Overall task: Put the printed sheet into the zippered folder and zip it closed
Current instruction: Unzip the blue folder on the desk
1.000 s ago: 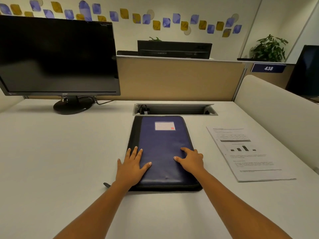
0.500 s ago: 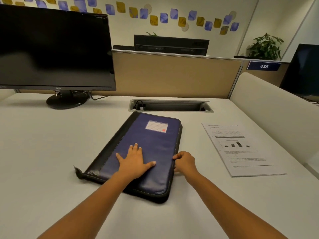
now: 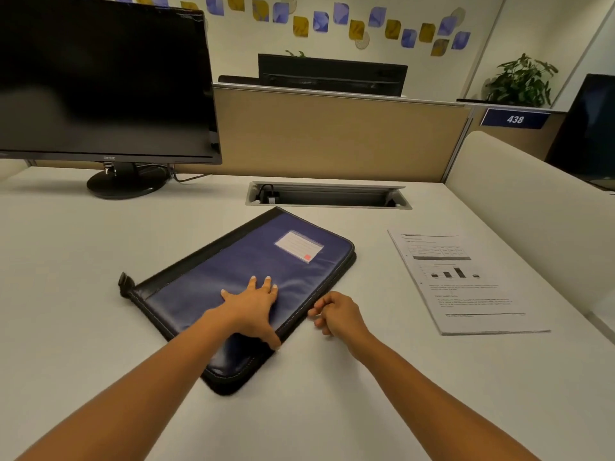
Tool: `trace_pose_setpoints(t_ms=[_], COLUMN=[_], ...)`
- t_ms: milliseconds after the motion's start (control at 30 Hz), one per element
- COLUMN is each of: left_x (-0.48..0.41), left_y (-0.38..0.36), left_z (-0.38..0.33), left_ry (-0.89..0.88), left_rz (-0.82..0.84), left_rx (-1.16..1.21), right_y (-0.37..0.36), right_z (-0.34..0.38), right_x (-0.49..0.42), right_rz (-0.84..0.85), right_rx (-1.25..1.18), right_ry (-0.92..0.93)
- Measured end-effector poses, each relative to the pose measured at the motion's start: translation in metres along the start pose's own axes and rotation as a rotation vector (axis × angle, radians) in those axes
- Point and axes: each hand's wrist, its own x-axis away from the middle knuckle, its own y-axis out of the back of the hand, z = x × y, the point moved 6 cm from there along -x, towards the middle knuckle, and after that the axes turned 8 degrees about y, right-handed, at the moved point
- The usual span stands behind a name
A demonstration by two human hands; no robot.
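While the left hand (image 3: pixel 253 304) pins the closed zippered folder (image 3: pixel 233 261) aslant on the desk (image 3: pixel 66 261), fingers (image 3: pixel 252 283) straight, the right hand (image 3: pixel 339 312) curls at its right edge, gripping anything or not I cannot tell; unzipping looks the step in hand, needing the pull found; the printed sheet (image 3: pixel 466 281) lies right, apart.

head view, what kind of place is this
Most likely an office cubicle: a monitor on a desk, a partition along the desk's far edge, and a sign reading 438.
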Motion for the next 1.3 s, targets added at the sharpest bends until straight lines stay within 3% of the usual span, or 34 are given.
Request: trace_pose_setpoints(t_ms=[167, 300, 400, 533, 633, 767, 967, 1300], left_x=[0.007, 0.013, 0.017, 0.024, 0.025, 0.025, 0.010, 0.008], left_y=[0.006, 0.010, 0.017, 0.019, 0.011, 0.004, -0.016, -0.022], left_z=[0.048, 0.082, 0.105, 0.123, 0.116, 0.067, 0.003, 0.001], left_ry=[-0.096, -0.084, -0.064, -0.021, -0.032, -0.153, -0.137, -0.157], left_rz=[0.073, 0.108, 0.104, 0.094, 0.046, -0.194, -0.380, -0.418], left_rx=[-0.147, -0.292, -0.378, -0.355, -0.184, 0.038, -0.011, -0.025], right_y=[0.018, 0.039, 0.049, 0.055, 0.055, 0.058, 0.050, 0.049], right_z=[0.000, 0.011, 0.014, 0.002, -0.004, 0.001, 0.010, 0.018], right_x=[-0.009, -0.012, -0.019, -0.038, -0.049, -0.062, -0.094, -0.156], right_rz=[-0.157, -0.393, -0.452, -0.391, -0.301, -0.292, -0.218, -0.163], right_rx=[0.035, 0.062, 0.119, 0.167, 0.193, 0.204, 0.252, 0.370], right_ry=[0.122, 0.292, 0.318, 0.215, 0.160, 0.187, 0.203, 0.181])
